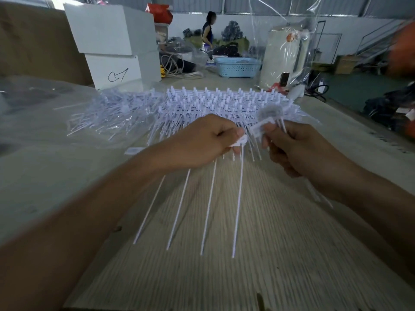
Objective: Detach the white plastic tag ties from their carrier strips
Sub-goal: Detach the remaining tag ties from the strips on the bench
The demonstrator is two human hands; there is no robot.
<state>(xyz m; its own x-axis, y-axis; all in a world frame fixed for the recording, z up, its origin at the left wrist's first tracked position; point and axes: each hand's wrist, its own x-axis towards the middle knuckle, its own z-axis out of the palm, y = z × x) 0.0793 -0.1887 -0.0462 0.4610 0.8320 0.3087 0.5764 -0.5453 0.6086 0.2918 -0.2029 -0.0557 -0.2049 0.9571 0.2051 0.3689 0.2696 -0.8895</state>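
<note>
Left hand (202,142) pinches ties (208,205); right hand (289,144) pinches a blurred strip (261,127), before the pile (215,106).

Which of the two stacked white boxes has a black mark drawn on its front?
The lower white box, under the upper white box, at the far left of the table. It carries a black hand-drawn scribble on its front; the upper box's front is plain.

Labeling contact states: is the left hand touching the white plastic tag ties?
Touching. The head view shows the left hand pinching the white plastic tag ties at their heads.
</note>
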